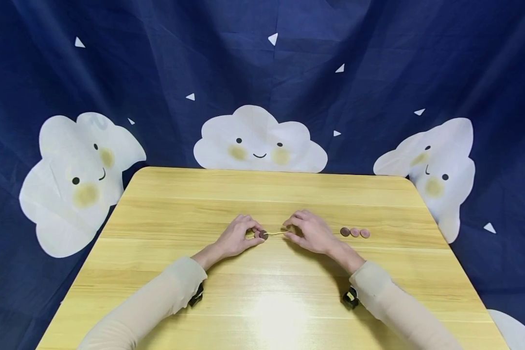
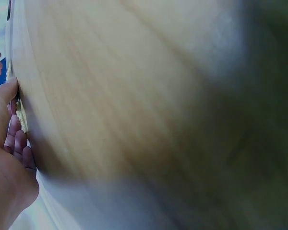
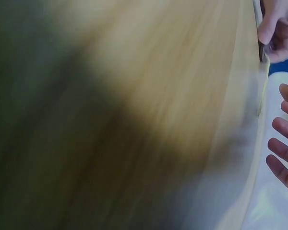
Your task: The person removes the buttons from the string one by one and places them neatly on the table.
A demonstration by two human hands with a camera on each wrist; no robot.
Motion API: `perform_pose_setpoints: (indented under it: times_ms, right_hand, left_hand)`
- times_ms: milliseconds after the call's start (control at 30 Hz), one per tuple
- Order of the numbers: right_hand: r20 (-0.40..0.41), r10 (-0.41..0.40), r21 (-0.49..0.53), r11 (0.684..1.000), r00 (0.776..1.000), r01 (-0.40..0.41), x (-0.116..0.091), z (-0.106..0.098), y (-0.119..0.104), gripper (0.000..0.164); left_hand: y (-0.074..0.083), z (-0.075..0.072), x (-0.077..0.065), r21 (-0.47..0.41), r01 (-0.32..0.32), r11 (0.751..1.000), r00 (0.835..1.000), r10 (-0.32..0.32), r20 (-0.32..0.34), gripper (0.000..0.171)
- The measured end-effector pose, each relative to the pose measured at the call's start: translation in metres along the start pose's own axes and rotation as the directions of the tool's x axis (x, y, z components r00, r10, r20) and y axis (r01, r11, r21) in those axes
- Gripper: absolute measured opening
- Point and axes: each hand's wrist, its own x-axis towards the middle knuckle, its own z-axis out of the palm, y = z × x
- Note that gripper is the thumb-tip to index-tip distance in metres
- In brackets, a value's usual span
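My left hand (image 1: 235, 237) pinches a dark brown button (image 1: 264, 236) between thumb and fingers, close over the table. A yellow string (image 1: 274, 234) comes out at that button and stretches right; more of it shows behind the fingers. In the left wrist view the string (image 2: 20, 117) lies under the curled fingers. To the right, my right hand (image 1: 309, 232) is at the string's far end. Its fingers (image 3: 283, 148) are spread and loosely bent in the right wrist view, apart from the string (image 3: 264, 91).
Right of my right hand, a dark brown button (image 1: 344, 232) and two pinkish-brown buttons (image 1: 360, 233) lie in a row on the wooden table (image 1: 280, 194). A dark blue curtain (image 1: 166, 73) with clouds hangs behind the table's far edge.
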Motion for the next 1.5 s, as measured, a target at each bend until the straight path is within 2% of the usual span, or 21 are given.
perform_pose_setpoints:
  times_ms: [333, 533, 800, 1033, 1333, 1500]
  right_hand:
    - [0.061, -0.007, -0.019, 1.0, 0.998, 0.009, 0.01, 0.011, -0.011, 0.026]
    - [0.074, -0.028, -0.03, 0.999, 0.997, 0.03, 0.013, 0.014, -0.012, 0.025]
    - [0.108, -0.032, -0.027, 0.999, 0.994, 0.035, 0.018, 0.015, -0.015, 0.013]
    - [0.096, -0.053, -0.026, 0.998, 0.994, 0.055, 0.017, 0.016, -0.015, 0.006]
    - [0.08, -0.066, -0.019, 0.998, 0.995, 0.068, 0.012, 0.014, -0.012, 0.005]
    - [0.082, -0.055, -0.011, 0.998, 0.995, 0.056, 0.009, 0.011, -0.012, 0.005]
  left_hand:
    - [0.0, 0.0, 0.0, -0.002, 0.0, 1.0, 1.0, 0.001, 0.003, 0.022]
    - [-0.002, 0.001, 0.001, -0.01, 0.02, 1.0, 1.0, -0.02, 0.021, 0.024]
    - [-0.003, 0.002, 0.0, -0.013, 0.014, 1.0, 1.0, -0.014, 0.013, 0.023]
    - [0.0, 0.0, 0.0, -0.017, -0.001, 1.0, 1.0, 0.001, 0.002, 0.023]
    - [0.004, -0.003, -0.001, -0.022, 0.05, 0.999, 0.998, -0.049, 0.031, 0.035]
    - [0.004, -0.004, -0.002, -0.016, 0.045, 0.999, 0.999, -0.045, 0.026, 0.034]
